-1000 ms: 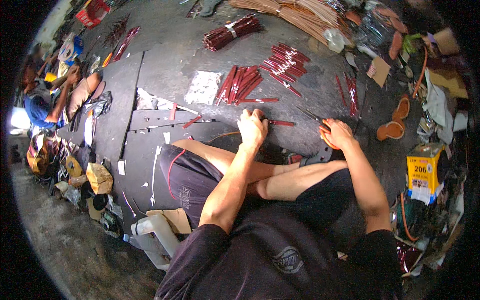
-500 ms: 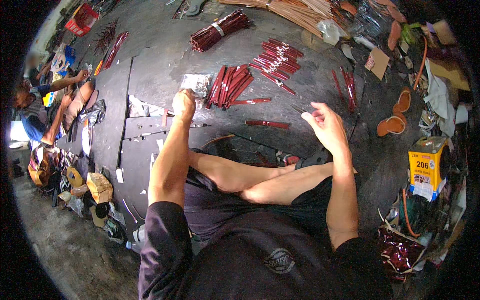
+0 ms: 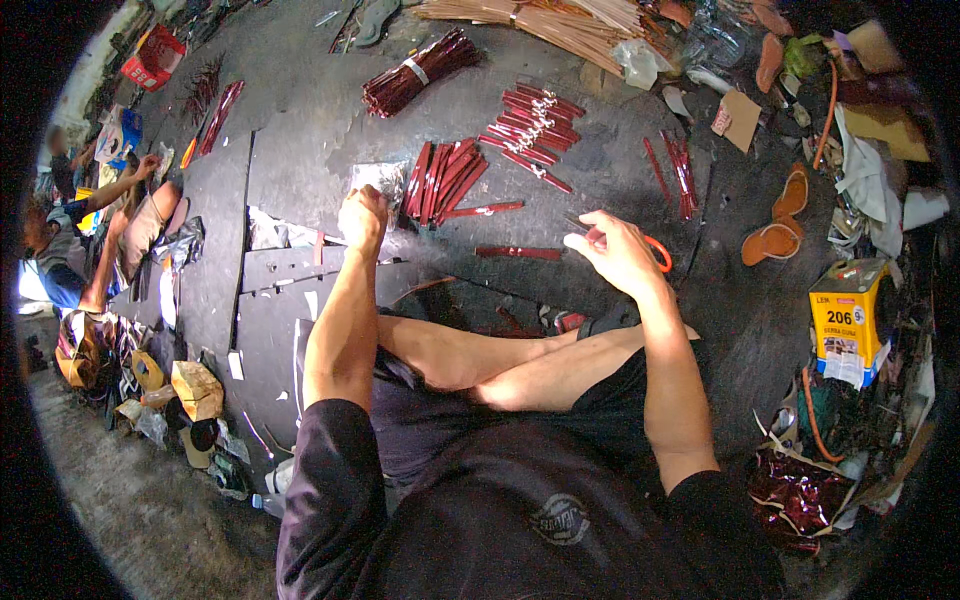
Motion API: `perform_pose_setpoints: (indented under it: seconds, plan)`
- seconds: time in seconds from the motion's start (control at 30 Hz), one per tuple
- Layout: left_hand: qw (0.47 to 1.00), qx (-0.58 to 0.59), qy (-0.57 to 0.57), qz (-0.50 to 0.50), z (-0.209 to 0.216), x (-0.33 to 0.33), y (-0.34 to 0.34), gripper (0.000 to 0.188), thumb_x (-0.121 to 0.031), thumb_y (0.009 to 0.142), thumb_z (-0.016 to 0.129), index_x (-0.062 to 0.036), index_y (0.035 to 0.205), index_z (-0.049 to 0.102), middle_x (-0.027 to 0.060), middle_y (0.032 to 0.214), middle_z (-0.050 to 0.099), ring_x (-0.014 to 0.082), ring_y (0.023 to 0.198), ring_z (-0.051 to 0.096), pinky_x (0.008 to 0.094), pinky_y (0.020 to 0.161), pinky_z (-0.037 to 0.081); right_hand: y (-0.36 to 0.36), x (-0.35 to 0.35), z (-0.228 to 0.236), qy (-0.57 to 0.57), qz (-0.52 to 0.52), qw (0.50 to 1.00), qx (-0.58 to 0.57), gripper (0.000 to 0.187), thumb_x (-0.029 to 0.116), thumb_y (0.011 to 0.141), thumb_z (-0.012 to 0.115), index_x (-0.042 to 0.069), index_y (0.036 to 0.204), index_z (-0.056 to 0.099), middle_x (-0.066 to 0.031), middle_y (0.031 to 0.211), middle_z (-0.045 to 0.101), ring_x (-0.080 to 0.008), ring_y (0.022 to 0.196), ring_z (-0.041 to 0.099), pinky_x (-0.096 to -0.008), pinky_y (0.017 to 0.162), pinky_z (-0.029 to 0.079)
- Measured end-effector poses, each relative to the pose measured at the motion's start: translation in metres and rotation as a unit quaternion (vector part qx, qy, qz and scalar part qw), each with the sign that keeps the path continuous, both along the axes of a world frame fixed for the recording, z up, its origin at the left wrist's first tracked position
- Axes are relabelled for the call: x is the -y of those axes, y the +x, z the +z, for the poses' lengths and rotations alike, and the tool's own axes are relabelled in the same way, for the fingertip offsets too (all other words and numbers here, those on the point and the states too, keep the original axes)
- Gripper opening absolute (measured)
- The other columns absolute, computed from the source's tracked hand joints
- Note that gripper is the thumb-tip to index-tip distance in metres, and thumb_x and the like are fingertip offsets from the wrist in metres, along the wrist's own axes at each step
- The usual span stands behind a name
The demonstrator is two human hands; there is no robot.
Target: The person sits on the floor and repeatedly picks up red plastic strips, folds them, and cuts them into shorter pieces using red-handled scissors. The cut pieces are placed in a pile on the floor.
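My left hand [image 3: 363, 218] is closed, fingertips together, at the near edge of a clear plastic packet [image 3: 392, 178] with a silvery look; what it pinches is hidden. My right hand [image 3: 622, 252] is closed round scissors with an orange loop handle [image 3: 659, 254], their thin dark tip pointing left. Between the hands lies a single dark red strip [image 3: 517, 253] with a small shiny piece at its middle. Just right of the packet is a pile of glossy dark red strips [image 3: 440, 182]. Farther off lies a row of strips with silvery pieces [image 3: 535, 128].
A banded bundle of dark red strips [image 3: 422, 73] and long tan strips [image 3: 540, 28] lie at the far side. Orange sandal pieces [image 3: 775, 243] and a yellow can [image 3: 848, 320] are on the right. Another person [image 3: 75, 235] sits at left.
My right hand has moved slightly left, and the orange scissor handle now shows. My left hand has dipped a little nearer me. The whole view has shifted slightly.
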State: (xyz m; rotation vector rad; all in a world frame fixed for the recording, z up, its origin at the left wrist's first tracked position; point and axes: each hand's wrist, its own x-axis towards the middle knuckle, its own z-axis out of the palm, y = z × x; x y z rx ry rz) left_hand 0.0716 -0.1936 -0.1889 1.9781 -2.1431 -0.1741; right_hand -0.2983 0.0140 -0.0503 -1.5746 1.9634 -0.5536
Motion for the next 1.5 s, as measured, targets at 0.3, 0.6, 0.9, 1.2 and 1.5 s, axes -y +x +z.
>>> perform_pose_setpoints:
  seconds: [0.3, 0.6, 0.9, 1.2, 1.5]
  plan:
    - [0.996, -0.008, 0.056, 0.064, 0.082, -0.007, 0.027, 0.026, -0.029, 0.081, 0.064, -0.0094, 0.096, 0.074, 0.0199, 0.093, 0.072, 0.0388, 0.090, 0.069, 0.0449, 0.081, 0.055, 0.010, -0.006, 0.019, -0.013, -0.002, 1.000, 0.017, 0.051, 0.038, 0.084, 0.076, 0.001, 0.115, 0.064, -0.0191, 0.093, 0.070, -0.0283, 0.086, 0.069, -0.0377, 0.077, 0.054]
    - [0.908, -0.368, -0.081, -0.186, 0.196, -0.152, -0.081, 0.011, -0.001, 0.083, 0.069, -0.0061, 0.093, 0.069, 0.0080, 0.092, 0.072, 0.0223, 0.082, 0.067, 0.0320, 0.074, 0.051, 0.082, -0.008, 0.063, -0.017, 0.044, 0.857, 0.513, 0.038, 0.015, 0.100, 0.058, 0.000, 0.133, 0.050, -0.0117, 0.104, 0.065, -0.0185, 0.095, 0.066, -0.0325, 0.085, 0.056]
    - [0.675, -0.700, 0.229, -0.041, 0.179, -0.207, -0.109, 0.023, -0.013, 0.094, 0.067, -0.0033, 0.115, 0.068, 0.0057, 0.101, 0.071, 0.0100, 0.091, 0.064, 0.0271, 0.082, 0.050, 0.097, -0.032, 0.042, -0.131, -0.062, 0.876, 0.461, 0.019, 0.011, 0.095, 0.065, -0.002, 0.109, 0.061, -0.0086, 0.094, 0.069, -0.0153, 0.085, 0.068, -0.0289, 0.080, 0.056]
    - [0.459, -0.787, 0.411, -0.018, 0.178, -0.216, -0.087, 0.021, -0.020, 0.098, 0.061, -0.0042, 0.112, 0.064, 0.0035, 0.106, 0.067, 0.0128, 0.098, 0.061, 0.0280, 0.087, 0.047, 0.097, -0.044, 0.071, -0.230, 0.096, 0.943, 0.222, 0.047, 0.013, 0.082, 0.076, 0.006, 0.126, 0.060, -0.0087, 0.103, 0.067, -0.0225, 0.095, 0.067, -0.0352, 0.084, 0.053]
    - [0.391, -0.781, 0.482, -0.073, 0.190, -0.224, -0.070, 0.023, -0.015, 0.097, 0.061, -0.0020, 0.116, 0.063, 0.0059, 0.106, 0.063, 0.0157, 0.101, 0.060, 0.0314, 0.090, 0.048, 0.086, -0.040, 0.079, -0.209, 0.229, 0.900, 0.308, 0.047, 0.018, 0.073, 0.081, 0.004, 0.115, 0.064, -0.0129, 0.107, 0.067, -0.0268, 0.099, 0.066, -0.0386, 0.089, 0.052]
